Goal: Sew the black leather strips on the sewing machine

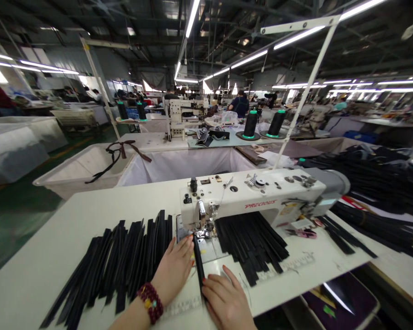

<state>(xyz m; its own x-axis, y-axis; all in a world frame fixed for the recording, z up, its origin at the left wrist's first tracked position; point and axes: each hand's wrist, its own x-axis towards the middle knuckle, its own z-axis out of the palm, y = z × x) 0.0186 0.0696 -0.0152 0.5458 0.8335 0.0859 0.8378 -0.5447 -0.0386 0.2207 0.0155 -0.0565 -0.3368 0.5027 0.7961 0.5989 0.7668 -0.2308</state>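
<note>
A narrow black strip [198, 262] runs from the presser foot [202, 233] of a white sewing machine [241, 197] toward me. My left hand [175, 266], with a beaded bracelet at the wrist, lies flat on the left of the strip, fingers stretched toward the foot and fingertips at the strip's edge. Lower down, my right hand [227, 295] has its fingertips on the strip's near end, thumb side against it; part of that end is hidden. Left of my hands lies a spread of black strips [124, 261]. More black strips [251, 243] lie under the machine arm.
Pink-handled scissors [301, 233] and loose strips [340, 236] lie right of the machine. Thread cones [250, 124] stand behind it. A pale bin [79, 167] is beyond the table [86, 206]. Dark material [378, 178] is heaped at right. A person [240, 105] is farther back.
</note>
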